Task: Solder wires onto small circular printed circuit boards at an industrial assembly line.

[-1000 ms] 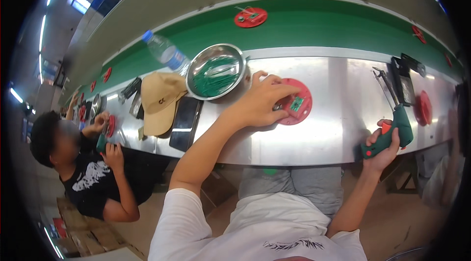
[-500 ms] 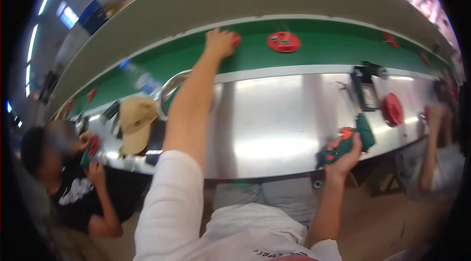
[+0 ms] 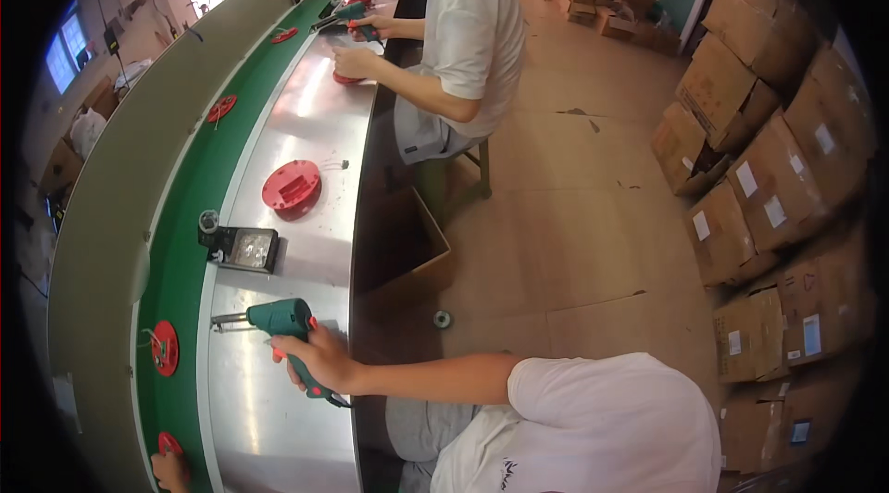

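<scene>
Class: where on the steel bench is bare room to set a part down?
Bare steel lies between the red disc and the co-worker's hand, and nearside of the green screwdriver in the right hand. Crowded: the bench's far end.

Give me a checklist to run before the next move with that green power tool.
1. Right hand closed around the green power tool: ok.
2. Tool tip over the steel bench, touching nothing: ok.
3. Left hand away from the tip, down at the green belt: ok.
4. Left hand's grip: cannot tell, mostly cut off by the picture's edge.
5. Large red disc lying flat on the bench, apart from the tool: ok.
</scene>
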`<state>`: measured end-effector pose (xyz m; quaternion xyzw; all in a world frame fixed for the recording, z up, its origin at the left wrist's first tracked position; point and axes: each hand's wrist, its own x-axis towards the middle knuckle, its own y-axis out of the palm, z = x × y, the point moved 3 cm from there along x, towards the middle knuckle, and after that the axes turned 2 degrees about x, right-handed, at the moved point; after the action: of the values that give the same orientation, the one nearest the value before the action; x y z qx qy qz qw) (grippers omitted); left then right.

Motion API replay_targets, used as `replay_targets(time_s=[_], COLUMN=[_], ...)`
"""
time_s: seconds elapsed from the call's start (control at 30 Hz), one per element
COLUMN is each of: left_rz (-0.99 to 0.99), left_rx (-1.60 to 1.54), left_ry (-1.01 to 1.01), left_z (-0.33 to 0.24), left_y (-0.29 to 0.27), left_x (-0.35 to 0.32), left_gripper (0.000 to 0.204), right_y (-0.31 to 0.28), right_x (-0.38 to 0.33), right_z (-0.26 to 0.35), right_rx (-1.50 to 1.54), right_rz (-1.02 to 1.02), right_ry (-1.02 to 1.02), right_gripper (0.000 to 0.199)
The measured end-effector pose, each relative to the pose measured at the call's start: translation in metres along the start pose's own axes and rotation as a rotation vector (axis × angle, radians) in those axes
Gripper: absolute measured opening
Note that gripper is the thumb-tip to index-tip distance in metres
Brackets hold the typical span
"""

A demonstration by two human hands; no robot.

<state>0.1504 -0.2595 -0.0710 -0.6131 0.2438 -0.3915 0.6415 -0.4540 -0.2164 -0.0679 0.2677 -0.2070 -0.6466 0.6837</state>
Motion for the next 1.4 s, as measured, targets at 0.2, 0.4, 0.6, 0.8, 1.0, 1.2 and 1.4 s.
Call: replay_targets(time_s=[0.2,0.4,0.6,0.8,1.0,1.2,1.4], left_rz=[0.230,0.269,-0.192,-0.457,-0.087,-0.089,-0.341], left_rx=[-0.056,-0.293,-0.209,-0.181,-0.393,-0.424,-0.438], left_ry=[0.320,0.584,0.594,0.223,-0.031,0.017,0.032], left_z=[-0.070,-0.108,-0.119,-0.041,0.011,0.022,0.022], left_y=[-0.085,-0.124,-0.140,-0.126,-0.078,-0.057,-0.076], left_x=[-0.086,-0.232,-0.317,-0.302,-0.297,-0.298,-0.301], left_gripper=[0.047,0.033,0.030,0.013,0.009,0.011,0.015], right_y=[0.008,0.007,0.014,0.010,0.008,0.004,0.006], right_x=[0.006,0.007,0.008,0.012,0.007,0.007,0.008], right_z=[-0.010,-0.039,-0.026,-0.032,-0.030,-0.027,-0.027], right_rx=[-0.224,-0.001,-0.038,-0.115,-0.120,-0.155,-0.152], right_rz=[-0.039,0.031,0.086,0.120,0.085,0.098,0.123], right_ry=[0.139,0.113,0.005,0.019,0.033,0.022,-0.006], right_gripper=[0.029,0.033,0.035,0.034,0.033,0.036,0.035])
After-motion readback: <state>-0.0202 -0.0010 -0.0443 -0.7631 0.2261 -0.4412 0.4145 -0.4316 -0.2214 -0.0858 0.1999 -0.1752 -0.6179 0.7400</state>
